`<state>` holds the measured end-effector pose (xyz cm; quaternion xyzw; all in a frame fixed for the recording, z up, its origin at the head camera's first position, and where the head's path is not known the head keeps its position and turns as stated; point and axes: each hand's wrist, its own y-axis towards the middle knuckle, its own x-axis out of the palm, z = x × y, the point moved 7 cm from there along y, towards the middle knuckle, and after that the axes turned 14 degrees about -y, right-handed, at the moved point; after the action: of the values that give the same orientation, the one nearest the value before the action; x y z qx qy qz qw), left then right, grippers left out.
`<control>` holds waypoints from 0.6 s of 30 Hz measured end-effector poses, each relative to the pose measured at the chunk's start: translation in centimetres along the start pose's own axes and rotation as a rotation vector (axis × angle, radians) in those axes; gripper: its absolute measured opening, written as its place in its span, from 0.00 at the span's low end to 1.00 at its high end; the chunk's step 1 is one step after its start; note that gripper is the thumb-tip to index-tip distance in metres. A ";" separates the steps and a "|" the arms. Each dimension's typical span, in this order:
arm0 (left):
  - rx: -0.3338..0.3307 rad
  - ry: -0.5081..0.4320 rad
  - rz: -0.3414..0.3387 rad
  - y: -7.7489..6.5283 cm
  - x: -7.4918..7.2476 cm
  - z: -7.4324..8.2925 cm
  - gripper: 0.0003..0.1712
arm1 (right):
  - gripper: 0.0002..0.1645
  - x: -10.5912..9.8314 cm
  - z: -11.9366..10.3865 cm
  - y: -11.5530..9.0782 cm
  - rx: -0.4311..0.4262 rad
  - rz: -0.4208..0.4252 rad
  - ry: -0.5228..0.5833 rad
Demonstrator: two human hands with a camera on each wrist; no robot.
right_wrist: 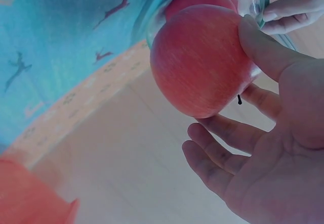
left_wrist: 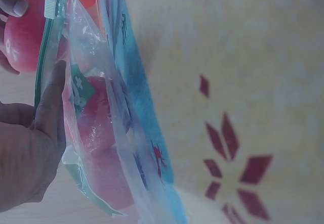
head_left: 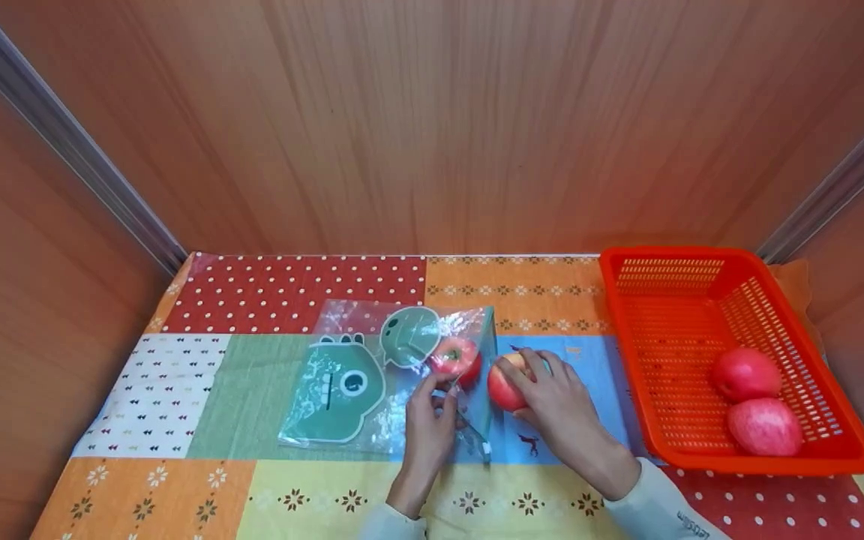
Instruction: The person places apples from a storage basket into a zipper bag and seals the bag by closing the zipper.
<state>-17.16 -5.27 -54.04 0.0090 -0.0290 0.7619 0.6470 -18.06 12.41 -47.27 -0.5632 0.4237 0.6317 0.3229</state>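
A clear zip bag (head_left: 394, 405) printed with green cartoon monsters lies on the patchwork cloth, its green-edged mouth facing right. Inside it a red apple (head_left: 456, 360) shows through the plastic. My left hand (head_left: 432, 427) pinches the bag near its mouth, where a white slider (left_wrist: 50, 8) sits on the green zip. My right hand (head_left: 563, 409) grips another red apple (right_wrist: 200, 62) with thumb and fingers, just outside the bag's mouth. This apple's stem points toward the palm in the right wrist view.
To the right stands an orange-red plastic basket (head_left: 631, 375) with perforated sides. Two red apples (head_left: 747, 373) lie in its right part. Wood-grain panels (head_left: 432, 135) enclose the back and sides of the table, which is covered by the patchwork cloth (head_left: 267, 405).
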 end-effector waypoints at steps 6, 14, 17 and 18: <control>-0.019 -0.004 0.002 -0.1 0.0 0.0 0.14 | 0.46 0.4 -0.5 0.3 -0.013 0.021 -0.001; -0.012 0.010 0.010 -0.1 0.1 0.1 0.14 | 0.46 1.3 -0.7 0.6 -0.001 -0.005 0.046; -0.012 0.011 0.007 -0.1 0.1 0.0 0.14 | 0.46 1.5 -0.9 0.8 -0.002 0.000 0.037; -0.012 0.009 0.005 0.0 0.1 0.0 0.14 | 0.46 1.6 -0.9 0.9 -0.003 0.001 0.031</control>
<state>-17.14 -5.16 -54.01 0.0013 -0.0307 0.7634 0.6452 -18.68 11.11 -48.69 -0.5732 0.4281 0.6235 0.3153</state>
